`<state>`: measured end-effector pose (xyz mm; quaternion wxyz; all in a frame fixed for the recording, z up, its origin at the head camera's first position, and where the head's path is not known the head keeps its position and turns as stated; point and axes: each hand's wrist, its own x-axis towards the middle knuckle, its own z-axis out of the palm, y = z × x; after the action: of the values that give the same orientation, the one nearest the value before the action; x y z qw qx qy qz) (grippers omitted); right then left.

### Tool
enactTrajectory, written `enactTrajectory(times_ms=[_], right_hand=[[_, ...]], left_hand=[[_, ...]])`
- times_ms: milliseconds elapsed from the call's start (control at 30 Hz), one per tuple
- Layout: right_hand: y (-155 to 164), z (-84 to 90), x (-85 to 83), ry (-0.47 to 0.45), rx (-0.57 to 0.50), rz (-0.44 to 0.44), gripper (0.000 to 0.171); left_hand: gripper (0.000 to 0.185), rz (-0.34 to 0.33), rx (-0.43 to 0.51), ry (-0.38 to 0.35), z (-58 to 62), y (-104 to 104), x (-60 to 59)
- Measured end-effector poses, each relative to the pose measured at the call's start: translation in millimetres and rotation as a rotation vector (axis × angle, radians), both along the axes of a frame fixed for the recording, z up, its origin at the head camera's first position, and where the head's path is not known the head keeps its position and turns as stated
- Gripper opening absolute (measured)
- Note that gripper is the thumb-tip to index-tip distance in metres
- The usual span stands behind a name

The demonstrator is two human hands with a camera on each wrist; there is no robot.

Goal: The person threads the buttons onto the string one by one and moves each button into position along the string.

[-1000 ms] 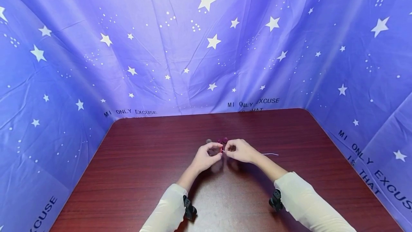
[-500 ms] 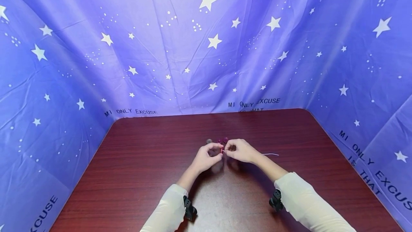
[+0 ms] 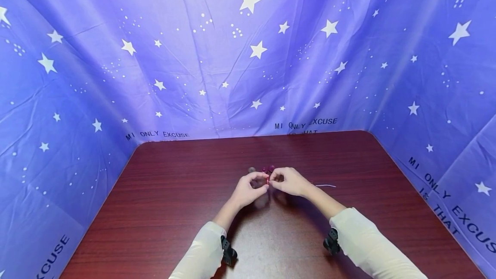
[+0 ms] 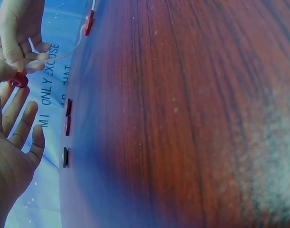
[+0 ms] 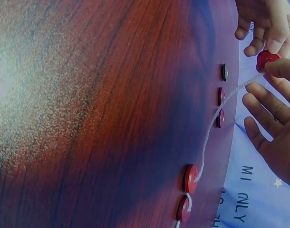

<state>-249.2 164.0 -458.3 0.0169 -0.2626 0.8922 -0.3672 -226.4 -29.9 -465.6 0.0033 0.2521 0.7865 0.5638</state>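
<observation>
Change: almost nothing since earlier; both hands stay put.
Left hand (image 3: 248, 188): I pinch the red button (image 5: 267, 58).
Right hand (image 3: 288, 181): I pinch the string (image 5: 216, 116) at its 3 o'clock.
Button: above tabletop (image 3: 174, 193).

Staged recording booth: dark wood bench (image 3: 162, 210) enclosed on three sides by purple star-print backdrop cloth (image 3: 217, 55).

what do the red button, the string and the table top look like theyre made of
Red button, pinched by both hands: probably plastic, judging by its smooth, even red disc; the finish is hard to tell.
String: pale, slightly fuzzy twisted strand, likely cotton or similar yarn.
Table top: dark reddish wood grain with a soft sheen, perhaps laminate or varnished wood.
</observation>
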Motion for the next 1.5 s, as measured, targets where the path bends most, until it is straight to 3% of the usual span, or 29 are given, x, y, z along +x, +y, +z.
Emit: enactTrajectory(times_ms=[267,500,567,833,1167,1233,1333,1400,1500], right_hand=[[0,1.2,0.9,0.005,-0.012,-0.016,0.005],[-2,0.8,1.4,-0.004,-0.024,-0.016,0.006],[-3,0.4,1.3,-0.002,-0.025,-0.018,0.006],[-3,-1.6,1.3,-0.005,-0.034,-0.02,0.004],[-3,-1.7,3.3,-0.001,-0.078,-0.003,0.004],[-4,-2.5,3.2,-0.009,-0.09,0.0,0.005],[-4,-3.5,2.6,-0.023,-0.103,-0.002,0.007],[-4,-4.0,1.9,-0.033,-0.109,-0.004,0.008],[-4,-4.0,1.6,-0.03,-0.103,-0.001,0.009]], left_hand=[[0.027,0.005,0.013,0.022,-1.3,1,-1.1],[0.029,0.049,0.019,-0.018,-29.9,2,-17.8],[0.028,0.05,0.024,-0.012,-32.3,1,-19.3],[0.027,0.053,0.019,0.032,-31.8,1,-19.8],[0.028,0.073,0.002,0.03,-31.8,1,-20.2],[0.028,0.07,-0.002,0.03,-23.4,1,-15.4],[0.028,0.074,-0.008,0.028,-22.9,1,-15.0],[0.028,0.083,-0.01,0.033,-23.5,1,-14.9],[0.028,0.1,-0.005,0.046,-34.1,1,-20.9]])
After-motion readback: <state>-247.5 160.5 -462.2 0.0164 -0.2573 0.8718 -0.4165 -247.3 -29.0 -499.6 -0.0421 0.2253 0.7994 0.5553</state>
